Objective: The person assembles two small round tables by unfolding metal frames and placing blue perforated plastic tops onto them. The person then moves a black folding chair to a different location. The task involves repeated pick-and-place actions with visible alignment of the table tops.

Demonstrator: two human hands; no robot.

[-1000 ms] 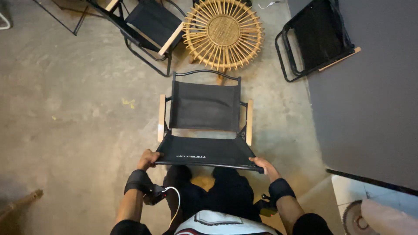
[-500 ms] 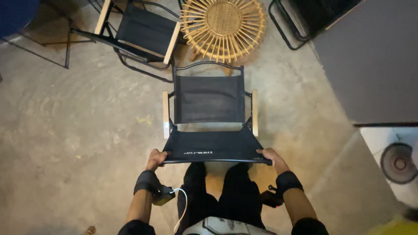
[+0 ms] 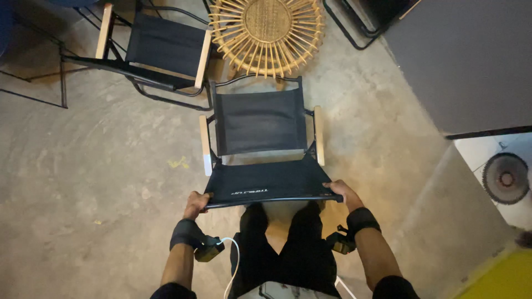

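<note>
Left hand (image 3: 197, 203) and right hand (image 3: 342, 193) each grip a top corner of the chair (image 3: 260, 147) standing on the concrete floor (image 3: 100, 182); uneven pull could tip it toward the rattan table (image 3: 267, 33).

concrete floor (image 3: 100, 182) | folding chair (image 3: 260, 144) | second chair (image 3: 160, 47) | rattan stool (image 3: 267, 30)

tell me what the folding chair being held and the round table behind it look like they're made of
Folding chair: seat and back look like matte black woven fabric, slightly slack; thin dark tubing, probably painted metal; pale armrests look like unpainted wood. Left hand and right hand grip the backrest's top edge. Round table: tan radiating spokes, likely rattan or wicker.
</note>
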